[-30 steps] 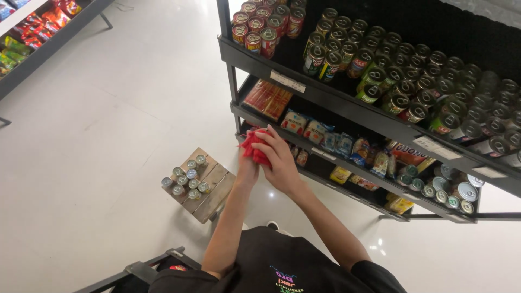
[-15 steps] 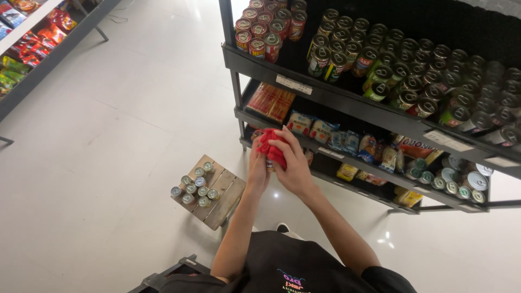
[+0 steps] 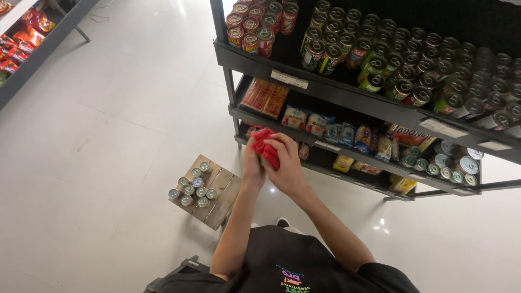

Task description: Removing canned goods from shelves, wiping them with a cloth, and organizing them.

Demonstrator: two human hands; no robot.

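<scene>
A red cloth [image 3: 264,146] is bunched between both of my hands, in front of the lower shelf of a black rack [image 3: 347,103]. My left hand [image 3: 252,166] grips it from the left and below. My right hand [image 3: 287,163] closes over it from the right, fingers curled on top. Part of the cloth is hidden inside my palms. Just below and to the left, several small silver-topped cans [image 3: 193,187] stand on a low wooden stool [image 3: 221,201].
The black rack carries rows of cans [image 3: 412,70] on its upper shelves and flat packets [image 3: 320,123] and sachets lower down. A second shelf with red snack packs [image 3: 24,40] runs along the far left. Pale tiled floor [image 3: 108,119] lies between them.
My two hands stay closed on the red cloth and work it slightly. The view has shifted a little, so the rack and stool sit further right in frame.
</scene>
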